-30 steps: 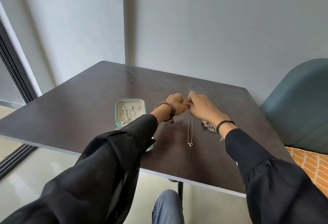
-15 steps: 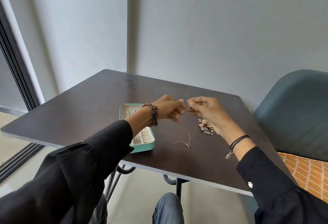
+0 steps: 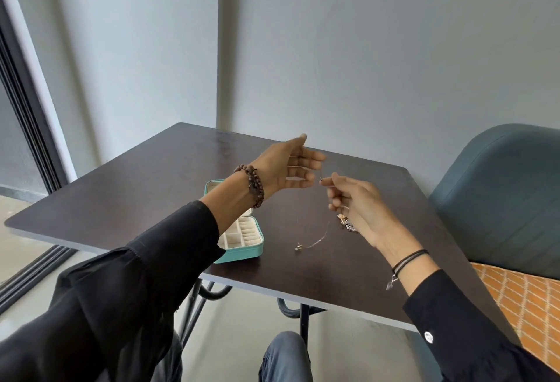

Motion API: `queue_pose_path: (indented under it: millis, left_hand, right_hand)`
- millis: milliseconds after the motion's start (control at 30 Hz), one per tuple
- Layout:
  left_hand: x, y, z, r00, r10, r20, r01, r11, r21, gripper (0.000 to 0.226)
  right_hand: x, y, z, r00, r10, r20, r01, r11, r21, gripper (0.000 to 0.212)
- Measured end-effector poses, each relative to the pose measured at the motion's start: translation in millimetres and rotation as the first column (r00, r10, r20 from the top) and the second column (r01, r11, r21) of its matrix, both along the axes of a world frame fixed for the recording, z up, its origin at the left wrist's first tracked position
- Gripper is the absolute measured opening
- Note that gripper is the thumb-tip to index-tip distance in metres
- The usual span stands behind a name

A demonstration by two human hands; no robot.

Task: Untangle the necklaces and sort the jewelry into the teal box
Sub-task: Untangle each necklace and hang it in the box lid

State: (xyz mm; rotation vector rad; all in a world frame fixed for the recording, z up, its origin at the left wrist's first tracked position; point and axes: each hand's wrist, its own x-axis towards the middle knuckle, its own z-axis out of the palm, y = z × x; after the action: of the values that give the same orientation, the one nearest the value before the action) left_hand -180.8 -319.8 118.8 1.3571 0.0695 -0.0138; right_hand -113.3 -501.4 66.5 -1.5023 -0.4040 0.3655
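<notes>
My right hand (image 3: 351, 203) pinches the upper end of a thin chain necklace (image 3: 316, 240) between thumb and forefinger; the chain hangs down and its small pendant end rests on the dark table (image 3: 136, 193). My left hand (image 3: 288, 166) is raised beside it, palm turned inward, fingers straight and spread, holding nothing that I can see. The teal box (image 3: 242, 253) stands open at the table's near left, partly hidden by my left forearm, showing cream compartments. A small heap of other jewelry (image 3: 347, 224) lies under my right hand.
The table's near edge runs just below the box. A teal upholstered chair (image 3: 500, 200) stands at the right with an orange patterned cushion (image 3: 527, 303). A wall closes the far side and a window frame (image 3: 27, 127) the left. My knee shows under the table.
My hands have parted: the left let go of the chain and opened, rising. The right lifted one end, so the necklace now trails from it onto the table.
</notes>
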Motion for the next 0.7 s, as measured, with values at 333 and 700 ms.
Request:
queue_pose_path:
  millis: [333, 700]
  left_hand:
    - [-8.8, 6.2, 19.8, 0.990, 0.027, 0.136, -0.015, 0.996, -0.088, 0.046]
    - [-13.1, 19.2, 20.8, 0.973, 0.129, 0.190, -0.108, 0.987, -0.119, 0.044]
  right_hand:
    - [-19.7, -5.9, -16.0, 0.999, 0.049, -0.022, -0.051, 0.996, -0.076, 0.042]
    - [-31.4, -12.0, -24.2, 0.998, 0.039, 0.050, -0.031, 0.989, -0.146, 0.022]
